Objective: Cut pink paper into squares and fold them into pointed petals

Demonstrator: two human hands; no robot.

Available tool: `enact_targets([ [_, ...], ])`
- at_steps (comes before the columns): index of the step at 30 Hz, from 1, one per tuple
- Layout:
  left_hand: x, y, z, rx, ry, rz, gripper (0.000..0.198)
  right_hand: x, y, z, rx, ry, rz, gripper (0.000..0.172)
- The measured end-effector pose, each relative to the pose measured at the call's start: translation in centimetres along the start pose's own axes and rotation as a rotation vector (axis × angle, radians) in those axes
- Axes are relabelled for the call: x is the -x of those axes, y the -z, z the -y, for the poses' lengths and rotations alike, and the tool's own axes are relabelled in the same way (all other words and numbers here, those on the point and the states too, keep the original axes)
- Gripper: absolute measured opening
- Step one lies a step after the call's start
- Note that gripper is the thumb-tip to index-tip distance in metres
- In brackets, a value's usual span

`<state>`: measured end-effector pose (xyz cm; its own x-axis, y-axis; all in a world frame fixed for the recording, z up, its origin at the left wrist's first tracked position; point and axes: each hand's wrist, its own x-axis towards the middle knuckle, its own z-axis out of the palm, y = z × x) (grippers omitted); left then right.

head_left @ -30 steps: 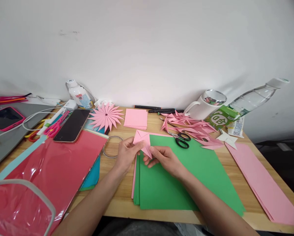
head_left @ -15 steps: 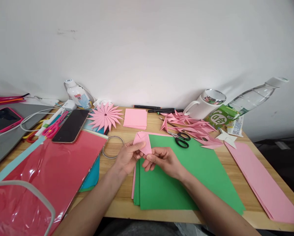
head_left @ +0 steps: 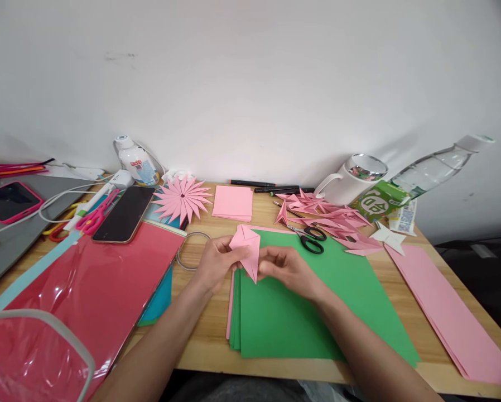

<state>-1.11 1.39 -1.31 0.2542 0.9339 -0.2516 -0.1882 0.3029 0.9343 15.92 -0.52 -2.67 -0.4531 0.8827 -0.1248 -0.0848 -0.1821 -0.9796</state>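
Note:
A small folded piece of pink paper (head_left: 247, 251), kite-shaped with its long point downward, is held above the left edge of a green paper stack (head_left: 300, 312). My left hand (head_left: 219, 259) pinches it from the left, thumb on the front and fingers behind. My right hand (head_left: 284, 268) is closed at its lower right edge, thumb and fingers bent against the paper; some fingertips are hidden behind it. Beyond the hands lie a pile of small pink paper squares (head_left: 232, 203) and a pink pointed paper star (head_left: 182, 198).
Black-handled scissors (head_left: 311, 240) rest by folded pink pieces (head_left: 330, 218). A white mug (head_left: 351, 184) and a tilted clear bottle (head_left: 437, 164) stand at the back right. Long pink strips (head_left: 451, 312) lie right. A phone (head_left: 124, 215), tape roll (head_left: 193, 251) and red folder (head_left: 95, 279) are left.
The paper's lower point now extends down as a long tip, where it looked shorter and blunter before. My right hand has moved slightly right and up along its edge.

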Motion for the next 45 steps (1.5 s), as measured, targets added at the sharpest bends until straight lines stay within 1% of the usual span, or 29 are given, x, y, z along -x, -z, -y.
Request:
enact_targets([
  [2,0.27,0.00,-0.06,-0.115,-0.001,0.064,0.026,-0.26,0.17,0.08,-0.049,0.076,-0.216,0.031],
  [3,0.37,-0.03,-0.05,-0.171,-0.001,0.086,0.026,-0.33,0.17,0.14,-0.066,0.108,-0.290,0.030],
  [4,0.44,-0.06,-0.03,-0.226,-0.007,0.100,0.026,-0.35,0.11,0.20,-0.068,0.132,-0.322,0.029],
  [8,0.39,-0.10,0.16,-0.402,-0.064,0.096,0.028,-0.23,-0.42,0.14,0.006,0.152,-0.301,0.023],
  [11,0.15,0.07,0.36,-0.446,-0.081,0.098,0.027,-0.20,-0.64,-0.13,0.020,0.133,-0.343,0.025],
  [14,-0.01,0.32,0.45,-0.420,-0.054,0.135,0.026,-0.22,-0.55,-0.30,0.020,0.128,-0.366,0.026],
  [17,0.05,0.38,0.23,-0.375,-0.048,0.150,0.031,-0.22,-0.38,-0.27,0.024,0.126,-0.379,0.028],
  [21,0.33,0.09,-0.17,-0.367,-0.054,0.088,0.039,-0.17,-0.30,-0.13,0.007,0.119,-0.383,0.032],
  [25,0.47,-0.21,-0.18,-0.347,-0.041,0.040,0.039,-0.11,-0.35,0.02,-0.002,0.104,-0.389,0.032],
  [29,0.44,-0.26,0.03,-0.329,-0.027,0.030,0.040,-0.08,-0.33,0.14,-0.003,0.089,-0.390,0.032],
  [36,0.31,-0.08,0.35,-0.377,-0.089,0.036,0.042,-0.14,-0.17,-0.09,0.002,0.099,-0.392,0.034],
  [41,0.18,0.02,0.58,-0.393,-0.098,0.026,0.043,-0.10,-0.20,-0.17,0.016,0.104,-0.392,0.034],
  [43,0.11,-0.08,0.69,-0.381,-0.095,0.024,0.041,-0.10,-0.23,-0.18,0.011,0.120,-0.396,0.033],
  [45,0.10,-0.33,0.71,-0.333,-0.116,-0.008,0.036,-0.14,-0.25,-0.17,0.013,0.140,-0.402,0.032],
])
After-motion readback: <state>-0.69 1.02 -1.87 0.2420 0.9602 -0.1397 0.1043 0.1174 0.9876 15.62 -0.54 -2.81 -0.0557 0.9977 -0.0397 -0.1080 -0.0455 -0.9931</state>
